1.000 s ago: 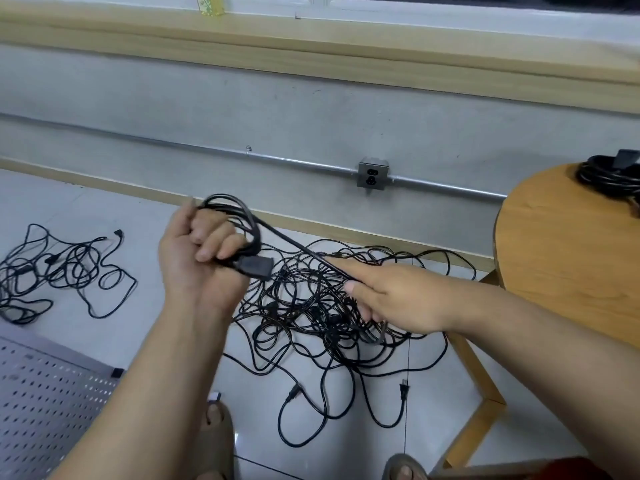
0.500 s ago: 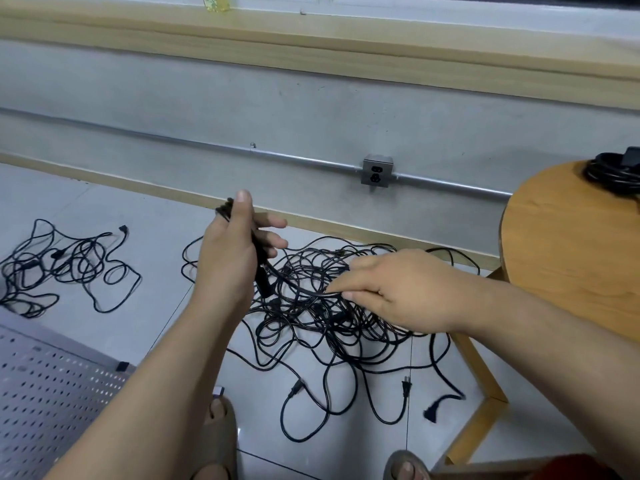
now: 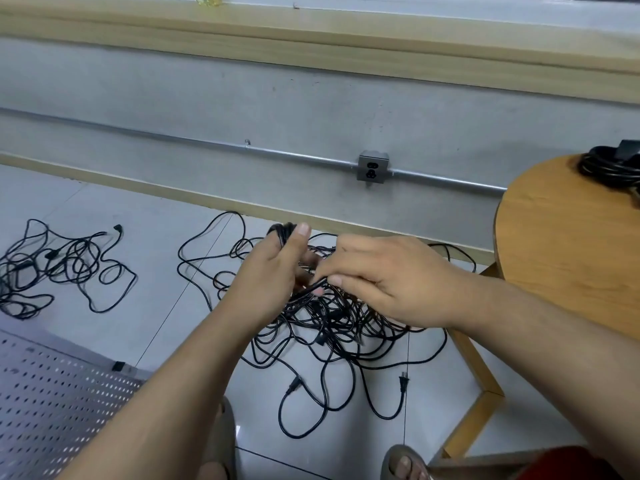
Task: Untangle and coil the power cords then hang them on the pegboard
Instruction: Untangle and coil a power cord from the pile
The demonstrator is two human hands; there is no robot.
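A big tangle of black power cords point(image 3: 332, 327) lies on the grey tiled floor in front of me. My left hand point(image 3: 273, 275) grips a small coil of black cord point(image 3: 282, 233), whose loops stick out past my thumb. Just to its right, my right hand point(image 3: 384, 278) pinches a strand of the same cord point(image 3: 313, 284) between thumb and fingers, close against the left hand. A second, smaller tangle of cords point(image 3: 59, 265) lies on the floor at the left. The grey perforated pegboard point(image 3: 45, 403) lies flat at the lower left.
A round wooden table point(image 3: 568, 244) stands at the right with a coiled black cord point(image 3: 613, 168) on it; its leg point(image 3: 474, 372) reaches the floor. A wall socket point(image 3: 373, 167) sits on a metal conduit. My sandalled feet point(image 3: 405, 462) are at the bottom.
My left hand has moved right and down with the coil. My right hand has come up to it and now pinches a strand beside it; the two hands are almost touching.
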